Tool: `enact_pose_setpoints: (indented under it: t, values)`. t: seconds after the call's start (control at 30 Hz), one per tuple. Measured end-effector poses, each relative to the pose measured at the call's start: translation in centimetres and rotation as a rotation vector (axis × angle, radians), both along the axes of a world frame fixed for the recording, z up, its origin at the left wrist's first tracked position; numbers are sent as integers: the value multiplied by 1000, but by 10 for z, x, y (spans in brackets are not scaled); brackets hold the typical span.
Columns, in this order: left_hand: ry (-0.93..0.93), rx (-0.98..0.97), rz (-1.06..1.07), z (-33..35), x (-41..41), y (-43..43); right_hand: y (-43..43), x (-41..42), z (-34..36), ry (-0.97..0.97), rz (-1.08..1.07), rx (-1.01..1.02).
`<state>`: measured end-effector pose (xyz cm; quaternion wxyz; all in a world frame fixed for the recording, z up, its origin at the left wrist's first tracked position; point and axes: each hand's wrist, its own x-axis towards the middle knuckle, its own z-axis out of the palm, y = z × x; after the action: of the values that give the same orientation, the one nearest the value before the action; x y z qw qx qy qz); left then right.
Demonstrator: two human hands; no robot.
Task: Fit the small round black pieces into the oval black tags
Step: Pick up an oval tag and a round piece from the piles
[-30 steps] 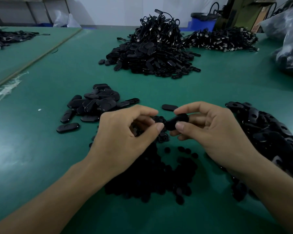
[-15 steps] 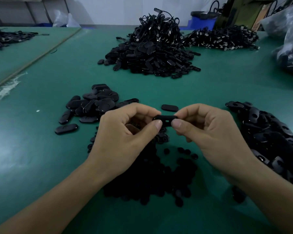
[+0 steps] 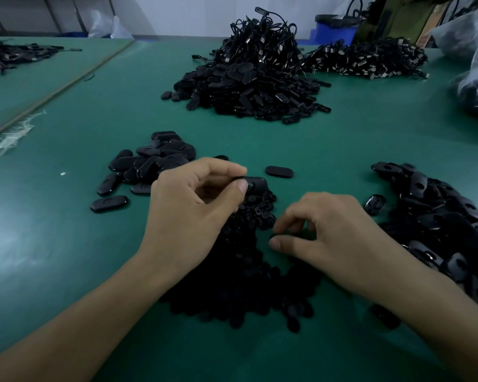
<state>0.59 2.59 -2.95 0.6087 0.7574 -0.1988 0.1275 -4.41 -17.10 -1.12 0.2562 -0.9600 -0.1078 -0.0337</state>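
Fingers (image 3: 226, 168) and thumb of the left hand (image 3: 191, 216) pinch one oval tag (image 3: 256, 182) by its left end, long axis level and free end pointing right. The right hand (image 3: 340, 241) hangs below it at the pile of round pieces (image 3: 232, 288), thumb and forefinger nearly closed; I cannot tell whether they hold a piece.

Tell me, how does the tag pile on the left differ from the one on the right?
The left pile is small and low; the right pile is larger and runs out of the picture. Tags in the left pile show smooth faces with no hole; several in the right pile show a round hole or hollow. Both are loose black oval tags on the green table.
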Motion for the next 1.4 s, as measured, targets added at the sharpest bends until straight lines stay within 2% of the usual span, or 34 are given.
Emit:
enact_pose_setpoints:
  t: [0.3,0.53,0.93,1.2,1.4]
  values:
    - [45,-18,2,0,0,-3,4,3,-2,-17,28,62]
    - [28,21,3,-2,1,-1,7,-2,3,-191,19,323]
    - [-22,53,-62,0,-7,-6,9,1,0,-195,-107,626]
    - [-16,6,-108,1,-9,-9,11,1,3,-195,-99,654]
    - [-38,8,-123,-1,-11,-12,14,0,1,-222,-143,596]
